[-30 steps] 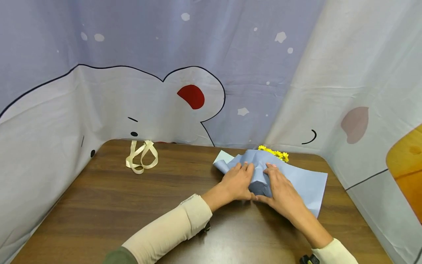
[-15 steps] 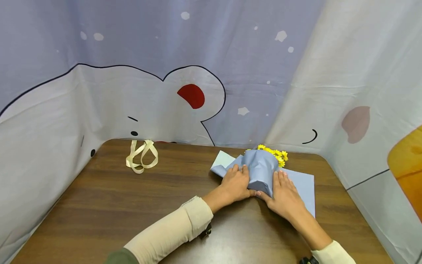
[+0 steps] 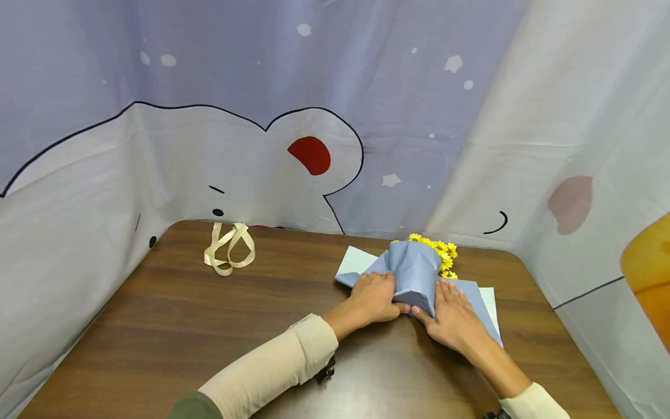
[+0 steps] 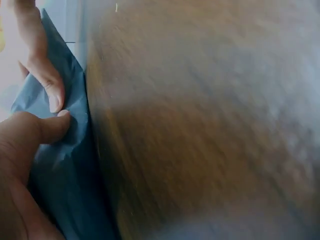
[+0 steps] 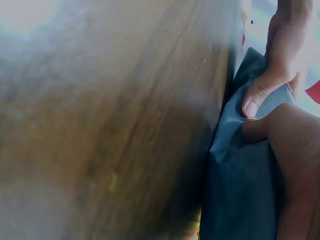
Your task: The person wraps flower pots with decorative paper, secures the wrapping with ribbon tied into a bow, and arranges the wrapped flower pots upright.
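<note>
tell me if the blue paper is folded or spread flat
Partly folded: the blue paper arches up between the hands, while its sides spread outward.

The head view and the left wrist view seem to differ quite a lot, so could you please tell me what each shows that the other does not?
Only the head view shows the cream ribbon, the left sleeve and the red patch on the curtain.

Only the left wrist view shows, up close, the stretch of blue paper beside the left palm, largely hidden by the left hand in the head view.

Both show other parts of the paper, the left hand and right hand with thumb tips close together on it, and the brown table.
</note>
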A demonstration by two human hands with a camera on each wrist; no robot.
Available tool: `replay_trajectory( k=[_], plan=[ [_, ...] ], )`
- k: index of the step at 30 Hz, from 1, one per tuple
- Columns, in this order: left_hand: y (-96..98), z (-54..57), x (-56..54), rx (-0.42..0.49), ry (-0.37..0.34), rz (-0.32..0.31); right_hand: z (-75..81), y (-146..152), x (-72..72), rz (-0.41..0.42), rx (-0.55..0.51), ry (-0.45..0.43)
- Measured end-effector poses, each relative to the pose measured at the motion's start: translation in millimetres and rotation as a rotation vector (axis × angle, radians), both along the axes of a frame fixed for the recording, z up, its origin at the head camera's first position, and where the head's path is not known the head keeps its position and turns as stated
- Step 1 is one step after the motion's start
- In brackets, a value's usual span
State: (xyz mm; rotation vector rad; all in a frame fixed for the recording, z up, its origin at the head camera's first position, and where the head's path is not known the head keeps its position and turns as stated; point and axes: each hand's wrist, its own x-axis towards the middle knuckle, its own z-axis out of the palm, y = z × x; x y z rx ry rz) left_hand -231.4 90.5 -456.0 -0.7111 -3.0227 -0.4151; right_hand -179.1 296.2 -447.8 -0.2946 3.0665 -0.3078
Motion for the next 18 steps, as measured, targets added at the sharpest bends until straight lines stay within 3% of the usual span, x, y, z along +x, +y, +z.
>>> replay_trajectory(
  k=[8,12,18],
  plan=[
    [-24.2,0.2,-2.5,0.026,0.087,0.058,1.4,-19.8,-10.6,0.046,0.05,0.066],
    [-42.2,3.5,-3.8,0.035,0.082,0.104,6.1,-38.0,-21.2,0.075,0.063,0.062],
    [-74.1,-1.2,-8.0,0.058,0.059,0.145,7.1,-68.6,-36.1,0.125,0.077,0.029]
  ],
)
